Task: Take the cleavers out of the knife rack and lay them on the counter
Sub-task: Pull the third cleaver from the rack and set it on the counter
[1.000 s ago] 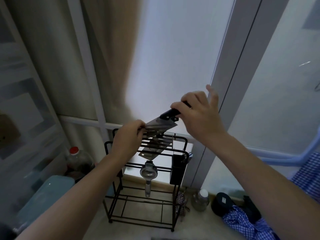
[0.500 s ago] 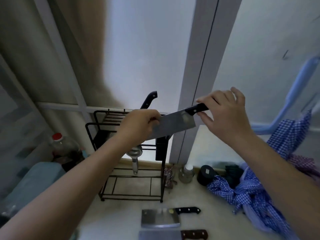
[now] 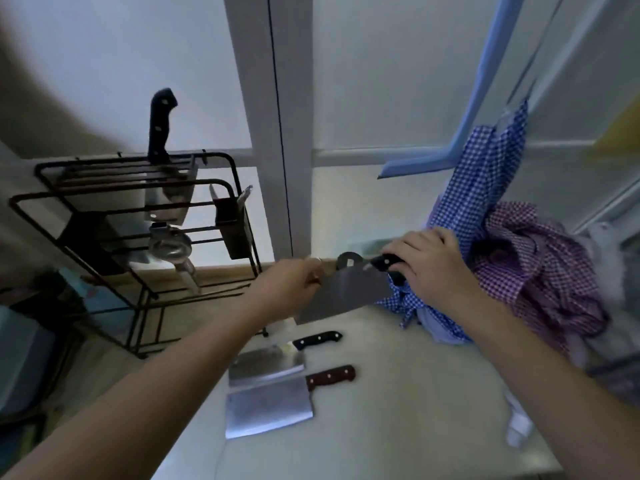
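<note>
Knife rack (image 3: 138, 209), left of frame: black wire. Cleaver blades: grey steel. Handles: black on held cleaver (image 3: 346, 296) and upper counter cleaver (image 3: 266, 362); reddish-brown on lower cleaver (image 3: 270, 407). Counter (image 3: 398, 410): pale grey. Cloths, right of frame: blue-white gingham (image 3: 485, 188); purple-white gingham (image 3: 540, 268).

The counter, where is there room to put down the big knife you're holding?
The counter is bare right of the two lying cleavers, out to the checked cloths, and in front of them. The held cleaver fits there. It's crowded by the rack and cloths.
</note>
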